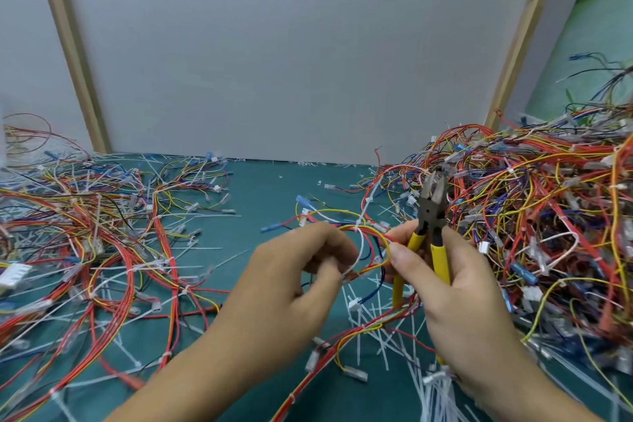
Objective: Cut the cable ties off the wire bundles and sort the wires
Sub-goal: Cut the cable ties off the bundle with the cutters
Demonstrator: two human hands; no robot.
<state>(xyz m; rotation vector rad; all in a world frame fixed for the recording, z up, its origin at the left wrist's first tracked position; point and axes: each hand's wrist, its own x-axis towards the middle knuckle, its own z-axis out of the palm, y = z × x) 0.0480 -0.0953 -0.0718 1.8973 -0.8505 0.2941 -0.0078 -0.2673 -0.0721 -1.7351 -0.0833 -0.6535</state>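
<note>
Left hand [291, 271] grip: pinching the bundle [363, 240].
Right hand [455, 284] grip: around your cutters [433, 209].
Done: cut ties [387, 329] below the bundle.
Remaining: probably the big pile [548, 209] right of it.

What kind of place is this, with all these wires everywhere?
Probably a workbench in a wiring workshop: big heaps of tangled wires lie on a green mat, cut white cable ties are scattered about, and the right hand holds yellow-handled cutters.

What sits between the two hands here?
In the head view, a small wire bundle spans the gap, pinched by the left hand and reaching the right hand, which grips yellow-handled cutters.
</note>
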